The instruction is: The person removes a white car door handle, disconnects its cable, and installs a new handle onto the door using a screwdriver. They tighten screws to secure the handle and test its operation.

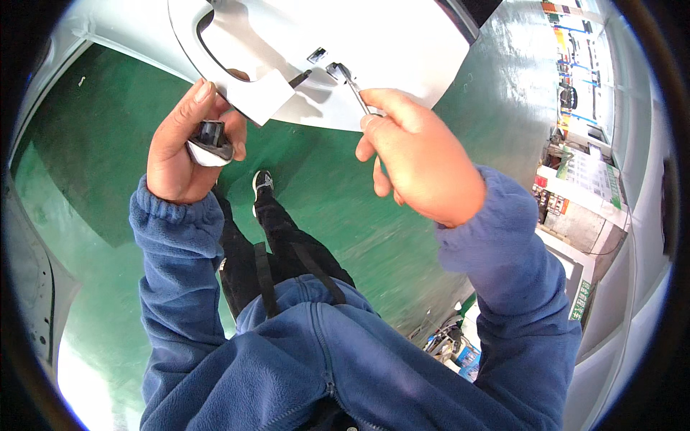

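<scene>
My left hand (pixel 180 143) grips the edge of a white car door handle (pixel 237 89). A fingertip shows through the gap behind the handle. Against the same palm sits a small white end cap (pixel 210 156) with a black socket. A black prong (pixel 300 79) sticks out from the handle's end, apart from the holes in the white car door panel (pixel 393 48). In my right hand (pixel 418 145) is a slim metal tool (pixel 356 92), its dark tip at the lower cutout (pixel 332 71) in the panel. Another rectangular cutout (pixel 317 55) lies just above it.
Green floor (pixel 302 161) spreads beneath the door, with my black shoe (pixel 263 183) on it. Shelves (pixel 579 70) with parts line the far right. A cluttered counter (pixel 587 172) and a heap of small items (pixel 453 347) stand on the right. Car bodywork (pixel 40 291) borders the left.
</scene>
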Demonstrator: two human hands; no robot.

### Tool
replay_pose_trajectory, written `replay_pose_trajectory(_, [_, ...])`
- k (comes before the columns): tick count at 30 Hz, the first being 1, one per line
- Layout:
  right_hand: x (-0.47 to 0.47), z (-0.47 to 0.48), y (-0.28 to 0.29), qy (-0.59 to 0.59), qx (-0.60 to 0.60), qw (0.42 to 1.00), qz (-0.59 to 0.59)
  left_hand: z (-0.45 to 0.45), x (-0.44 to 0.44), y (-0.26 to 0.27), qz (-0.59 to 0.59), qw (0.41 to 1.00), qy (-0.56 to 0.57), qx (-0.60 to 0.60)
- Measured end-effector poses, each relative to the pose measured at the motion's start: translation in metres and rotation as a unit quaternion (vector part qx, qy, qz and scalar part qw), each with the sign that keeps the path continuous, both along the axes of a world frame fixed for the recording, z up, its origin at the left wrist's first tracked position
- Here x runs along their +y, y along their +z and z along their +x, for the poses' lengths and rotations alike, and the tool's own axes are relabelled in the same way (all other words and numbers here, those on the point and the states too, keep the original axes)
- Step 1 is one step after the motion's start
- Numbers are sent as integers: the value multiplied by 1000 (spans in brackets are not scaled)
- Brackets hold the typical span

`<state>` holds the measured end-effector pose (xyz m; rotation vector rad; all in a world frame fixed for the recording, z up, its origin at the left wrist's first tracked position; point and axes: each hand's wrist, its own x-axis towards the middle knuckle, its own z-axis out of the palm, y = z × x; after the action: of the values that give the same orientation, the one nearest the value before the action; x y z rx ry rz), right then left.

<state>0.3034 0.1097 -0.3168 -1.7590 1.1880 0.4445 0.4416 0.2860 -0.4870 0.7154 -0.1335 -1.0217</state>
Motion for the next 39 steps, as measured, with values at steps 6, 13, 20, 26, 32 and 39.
replay_pose_trajectory(6, [-19,6,3,77,37,996,3,-1,-1,5,-4,1000,-5,-2])
replay_pose_trajectory(13, [-35,3,2,127,55,990,31,-4,-6,8,6,1000,-2,9])
replay_pose_trajectory(20, [-42,0,-2,127,37,990,47,-7,-10,2,27,1000,7,4])
replay_pose_trajectory(26, [-43,2,-4,129,28,989,70,-8,-17,0,18,1000,5,19])
replay_pose_trajectory(32, [-43,2,-6,140,27,988,57,-22,-29,4,40,996,63,39])
replay_pose_trajectory(39, [-42,0,-9,146,13,988,52,-31,-37,4,49,996,79,14])
